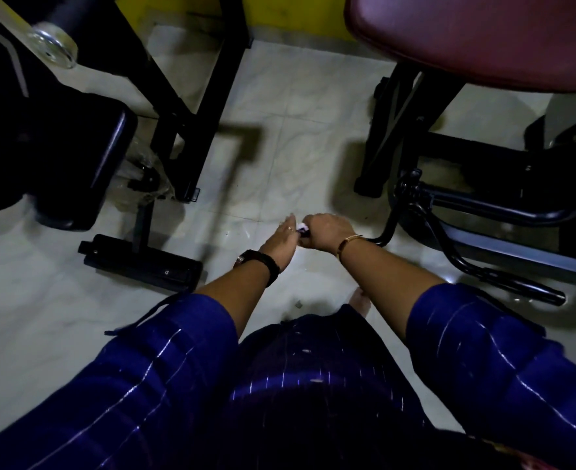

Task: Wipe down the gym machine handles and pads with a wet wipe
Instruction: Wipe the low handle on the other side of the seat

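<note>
Past the black pad [76,157] at far left, the left hand [279,240] lays nearly straight fingers against the white wet wipe [301,227], likely steadying it. The right hand [329,232] curls round that wipe, seemingly wrapping it on the black handle [389,225] end to scrub it, below the maroon pad [483,39].

Floor [300,106]: pale marbled tiles, thin grout lines, glossy, crossed by dark shadows. Wall [290,8]: yellow strip, top edge. Bench [76,157]: black, at left, on black steel frame [178,106]. Light: dim, with small glare patches on the tiles.
</note>
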### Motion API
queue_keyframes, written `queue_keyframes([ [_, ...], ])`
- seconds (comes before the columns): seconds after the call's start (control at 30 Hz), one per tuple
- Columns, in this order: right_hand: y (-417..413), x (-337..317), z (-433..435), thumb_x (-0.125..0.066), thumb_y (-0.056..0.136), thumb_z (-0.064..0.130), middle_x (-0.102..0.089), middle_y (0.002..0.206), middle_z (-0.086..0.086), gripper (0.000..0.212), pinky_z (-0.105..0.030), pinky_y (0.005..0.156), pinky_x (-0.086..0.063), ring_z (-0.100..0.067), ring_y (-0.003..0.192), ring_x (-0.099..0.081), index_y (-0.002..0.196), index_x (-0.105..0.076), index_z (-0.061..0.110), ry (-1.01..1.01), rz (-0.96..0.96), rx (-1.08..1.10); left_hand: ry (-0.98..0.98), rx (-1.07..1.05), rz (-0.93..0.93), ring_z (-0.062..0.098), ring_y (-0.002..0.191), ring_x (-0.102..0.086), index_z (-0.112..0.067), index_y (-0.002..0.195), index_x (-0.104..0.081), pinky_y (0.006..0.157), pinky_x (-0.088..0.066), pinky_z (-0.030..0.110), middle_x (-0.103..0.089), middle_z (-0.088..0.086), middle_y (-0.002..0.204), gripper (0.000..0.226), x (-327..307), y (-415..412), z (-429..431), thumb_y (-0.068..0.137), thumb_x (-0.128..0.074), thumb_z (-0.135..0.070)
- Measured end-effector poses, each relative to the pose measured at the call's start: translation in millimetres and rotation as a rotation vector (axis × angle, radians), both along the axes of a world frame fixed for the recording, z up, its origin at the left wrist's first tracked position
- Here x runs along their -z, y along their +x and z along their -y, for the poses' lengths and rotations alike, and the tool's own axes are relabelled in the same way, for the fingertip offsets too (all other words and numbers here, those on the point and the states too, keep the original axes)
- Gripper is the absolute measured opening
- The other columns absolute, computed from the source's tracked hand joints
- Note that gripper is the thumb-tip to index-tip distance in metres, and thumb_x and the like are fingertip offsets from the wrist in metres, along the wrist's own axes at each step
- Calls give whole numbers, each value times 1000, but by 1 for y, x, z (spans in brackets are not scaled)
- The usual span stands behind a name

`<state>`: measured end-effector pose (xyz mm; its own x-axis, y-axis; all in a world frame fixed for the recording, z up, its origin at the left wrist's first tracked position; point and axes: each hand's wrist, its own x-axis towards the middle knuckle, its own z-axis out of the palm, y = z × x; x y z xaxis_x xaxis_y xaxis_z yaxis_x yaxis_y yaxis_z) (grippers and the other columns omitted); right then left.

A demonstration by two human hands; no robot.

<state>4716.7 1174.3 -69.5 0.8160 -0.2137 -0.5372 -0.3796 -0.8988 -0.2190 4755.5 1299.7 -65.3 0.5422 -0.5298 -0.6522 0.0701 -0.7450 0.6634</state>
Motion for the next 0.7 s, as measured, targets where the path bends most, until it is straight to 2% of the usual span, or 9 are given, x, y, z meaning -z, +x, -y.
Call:
queue_keyframes([
  [0.03,-5,0,8,-60,86,50,-63,119,-8,43,-33,86,-39,-28,112,-57,113,-59,17,20,-36,40,62,228,142,17,150,-11,-16,156,-15,121,-10,32,-12,4,163,53,3,2,-4,105,-26,-29],
  [0.1,-22,-1,23,-60,83,60,-64,115,-8,52,-34,87,-40,-29,109,-58,111,-59,17,-8,-75,76,172,581,428,22,151,0,-11,156,0,121,-6,35,1,10,164,64,8,5,-10,102,-33,-24],
  [0.17,-44,3,33,-59,82,62,-66,111,-7,52,-35,94,-37,-28,106,-60,108,-59,18,-124,-20,67,252,750,646,23,151,3,-11,155,5,122,-6,39,7,11,163,73,7,6,-15,99,-37,-28],
  [0.27,-78,16,33,-63,82,50,-65,109,-8,47,-41,107,-28,-29,106,-57,113,-59,15,-199,174,88,331,855,789,22,151,8,-11,154,11,121,-3,41,12,9,163,80,10,6,-19,95,-39,-30],
  [0.4,-88,22,14,-71,76,38,-62,116,-13,60,-45,106,-32,-32,110,-55,125,-54,7,-189,342,104,386,933,904,23,151,10,-9,153,14,120,-1,41,15,10,162,83,10,6,-19,95,-41,-31],
  [0.5,-64,18,0,-69,78,38,-52,132,-9,74,-42,109,-26,-29,120,-49,140,-39,11,-151,228,-18,420,936,906,24,150,10,-8,153,14,120,-1,41,15,11,162,84,9,4,-19,95,-42,-32],
  [0.57,-44,13,-7,-70,78,39,-49,133,-9,79,-41,107,-26,-30,121,-47,142,-32,12,-141,156,-87,445,933,909,24,150,10,-6,153,14,120,-1,41,15,12,162,85,8,1,-18,96,-42,-33],
  [0.7,-19,8,-4,-72,77,42,-51,132,-8,77,-45,107,-26,-30,123,-48,139,-35,17,-63,35,-104,476,925,921,24,150,10,-5,152,14,121,-1,41,15,13,162,84,7,-1,-15,96,-42,-33],
])
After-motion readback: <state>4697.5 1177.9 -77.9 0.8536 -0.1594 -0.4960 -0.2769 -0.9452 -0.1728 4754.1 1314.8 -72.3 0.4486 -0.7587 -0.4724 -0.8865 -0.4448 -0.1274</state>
